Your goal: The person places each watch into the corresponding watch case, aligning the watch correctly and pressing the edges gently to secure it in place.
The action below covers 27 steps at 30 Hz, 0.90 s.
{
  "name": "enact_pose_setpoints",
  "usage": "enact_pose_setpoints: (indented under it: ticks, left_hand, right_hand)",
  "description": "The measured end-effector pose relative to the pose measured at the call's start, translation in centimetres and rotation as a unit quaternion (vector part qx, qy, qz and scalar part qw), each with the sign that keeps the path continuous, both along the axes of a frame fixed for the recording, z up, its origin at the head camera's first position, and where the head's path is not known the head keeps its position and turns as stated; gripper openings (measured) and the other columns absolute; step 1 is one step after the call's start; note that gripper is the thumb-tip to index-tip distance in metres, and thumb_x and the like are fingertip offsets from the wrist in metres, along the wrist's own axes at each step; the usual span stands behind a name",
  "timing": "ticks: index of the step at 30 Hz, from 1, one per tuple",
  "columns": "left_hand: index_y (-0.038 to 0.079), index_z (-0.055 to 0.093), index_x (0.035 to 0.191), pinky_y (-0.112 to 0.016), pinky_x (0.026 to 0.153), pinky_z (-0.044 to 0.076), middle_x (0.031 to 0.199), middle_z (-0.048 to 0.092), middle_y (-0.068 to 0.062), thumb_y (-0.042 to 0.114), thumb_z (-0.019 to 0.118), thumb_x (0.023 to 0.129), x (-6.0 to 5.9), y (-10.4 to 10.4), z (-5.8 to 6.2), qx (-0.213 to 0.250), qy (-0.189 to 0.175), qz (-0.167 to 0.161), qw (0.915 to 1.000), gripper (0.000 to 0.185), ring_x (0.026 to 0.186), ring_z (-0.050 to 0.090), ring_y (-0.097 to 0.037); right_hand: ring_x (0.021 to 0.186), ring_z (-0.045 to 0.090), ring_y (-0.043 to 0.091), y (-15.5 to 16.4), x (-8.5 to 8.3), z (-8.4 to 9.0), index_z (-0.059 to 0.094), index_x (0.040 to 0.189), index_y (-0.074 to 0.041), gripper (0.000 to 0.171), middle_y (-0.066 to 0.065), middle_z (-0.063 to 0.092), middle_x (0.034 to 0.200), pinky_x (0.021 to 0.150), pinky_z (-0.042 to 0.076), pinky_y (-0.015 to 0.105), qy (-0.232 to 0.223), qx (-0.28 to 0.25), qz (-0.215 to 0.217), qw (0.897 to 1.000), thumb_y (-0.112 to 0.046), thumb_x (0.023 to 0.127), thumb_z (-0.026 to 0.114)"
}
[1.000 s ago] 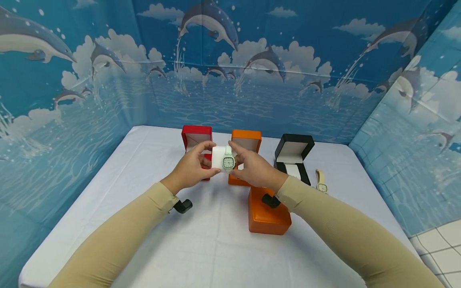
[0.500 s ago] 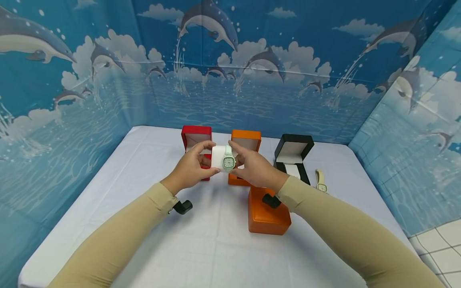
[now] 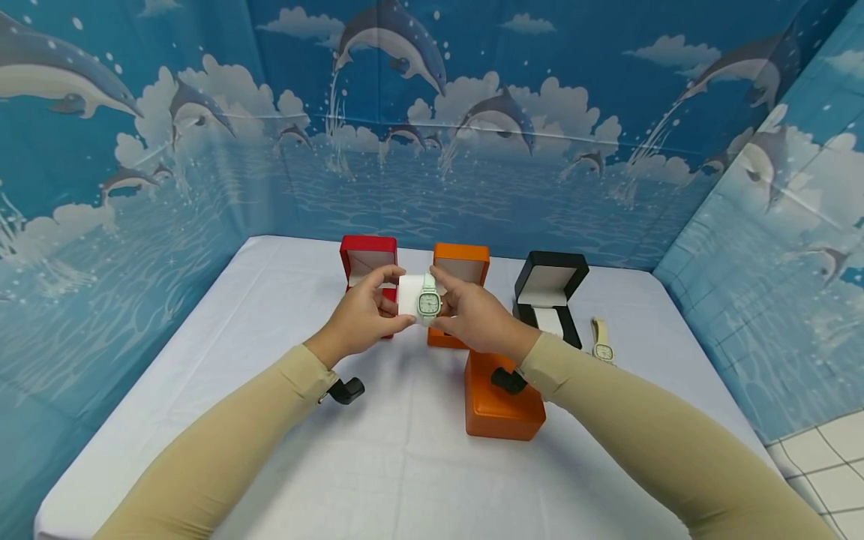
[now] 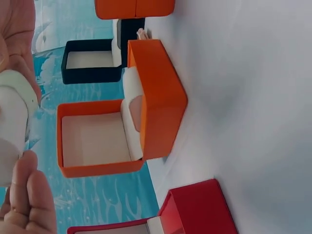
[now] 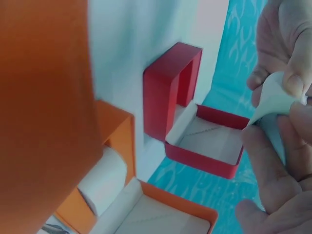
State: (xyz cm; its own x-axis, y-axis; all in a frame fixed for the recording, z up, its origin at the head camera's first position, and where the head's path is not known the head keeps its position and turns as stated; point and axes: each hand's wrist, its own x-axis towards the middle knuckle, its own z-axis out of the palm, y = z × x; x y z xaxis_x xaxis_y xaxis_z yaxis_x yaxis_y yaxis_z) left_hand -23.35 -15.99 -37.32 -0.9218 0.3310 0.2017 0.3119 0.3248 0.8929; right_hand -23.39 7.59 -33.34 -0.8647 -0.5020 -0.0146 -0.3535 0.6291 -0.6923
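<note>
The left hand grips a white cushion above the surface, in front of the open red box and orange box. The right hand pinches the watch strapped round it. The strap probably seats best if the left hand steadies the cushion while the right centres the dial.
</note>
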Motion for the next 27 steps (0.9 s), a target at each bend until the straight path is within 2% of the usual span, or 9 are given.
enact_pose_setpoints:
  ticks: [3, 6, 9, 11, 15, 20, 27]
  left_hand:
    - [0.011, 0.042, 0.153, -0.04, 0.069, 0.066, 0.144, 0.053, -0.007, 0.013, 0.085, 0.09, 0.03, 0.1, 0.13, -0.001, 0.002, -0.003, 1.0, 0.076, 0.093, 0.074, -0.024]
    - [0.012, 0.043, 0.153, -0.041, 0.07, 0.066, 0.145, 0.052, -0.006, 0.013, 0.084, 0.09, -0.01, 0.03, 0.21, 0.0, 0.0, -0.009, 1.0, 0.075, 0.095, 0.074, -0.024]
    - [0.012, 0.043, 0.152, -0.039, 0.073, 0.066, 0.146, 0.051, -0.006, 0.012, 0.084, 0.09, -0.16, -0.12, 0.17, -0.003, 0.004, -0.017, 0.9998, 0.074, 0.097, 0.074, -0.023]
    - [0.013, 0.043, 0.152, -0.037, 0.076, 0.066, 0.147, 0.051, -0.005, 0.012, 0.084, 0.09, -0.27, -0.2, 0.16, -0.007, 0.008, -0.019, 0.9998, 0.074, 0.098, 0.074, -0.023]
    - [0.012, 0.043, 0.152, -0.037, 0.08, 0.066, 0.147, 0.051, -0.006, 0.012, 0.085, 0.09, -0.48, -0.31, 0.09, -0.009, 0.013, -0.023, 0.9996, 0.075, 0.098, 0.075, -0.022]
    - [0.013, 0.043, 0.152, -0.036, 0.08, 0.066, 0.147, 0.051, -0.006, 0.013, 0.085, 0.09, -0.55, -0.41, 0.08, -0.013, 0.014, -0.024, 0.9995, 0.075, 0.097, 0.075, -0.022]
    - [0.013, 0.045, 0.151, -0.036, 0.08, 0.066, 0.148, 0.051, -0.006, 0.014, 0.086, 0.089, -0.54, -0.52, -0.03, -0.022, 0.016, -0.024, 0.9993, 0.074, 0.095, 0.075, -0.021]
  right_hand:
    - [0.087, 0.066, 0.018, -0.11, 0.01, 0.1, 0.017, 0.17, -0.021, 0.097, 0.004, 0.076, 0.1, 0.074, 0.059, 0.029, -0.001, -0.003, -0.005, 1.0, -0.011, 0.096, 0.078]
    - [0.096, 0.071, 0.019, -0.14, -0.06, 0.05, 0.018, 0.17, -0.021, 0.096, 0.005, 0.076, 0.108, 0.08, 0.062, 0.03, 0.004, 0.0, -0.003, 1.0, -0.011, 0.096, 0.078]
    - [0.113, 0.072, 0.024, 0.02, -0.16, -0.15, 0.02, 0.17, -0.019, 0.095, 0.009, 0.071, 0.126, 0.088, 0.063, 0.033, 0.013, 0.0, 0.005, 1.0, -0.011, 0.096, 0.078]
    - [0.123, 0.069, 0.028, 0.13, -0.17, -0.21, 0.022, 0.169, -0.019, 0.094, 0.013, 0.062, 0.141, 0.092, 0.063, 0.035, 0.019, -0.003, 0.004, 1.0, -0.011, 0.095, 0.079]
    - [0.131, 0.065, 0.032, 0.17, -0.25, -0.31, 0.024, 0.169, -0.02, 0.095, 0.013, 0.045, 0.159, 0.095, 0.063, 0.038, 0.024, -0.009, 0.0, 1.0, -0.011, 0.093, 0.081]
    - [0.128, 0.067, 0.029, -0.06, -0.35, -0.42, 0.021, 0.17, -0.02, 0.099, 0.008, 0.048, 0.159, 0.099, 0.061, 0.04, 0.019, -0.009, 0.002, 1.0, -0.012, 0.092, 0.082]
    - [0.126, 0.068, 0.028, -0.2, -0.31, -0.51, 0.022, 0.169, -0.02, 0.099, 0.008, 0.056, 0.153, 0.099, 0.061, 0.04, 0.019, -0.002, -0.006, 1.0, -0.012, 0.092, 0.083]
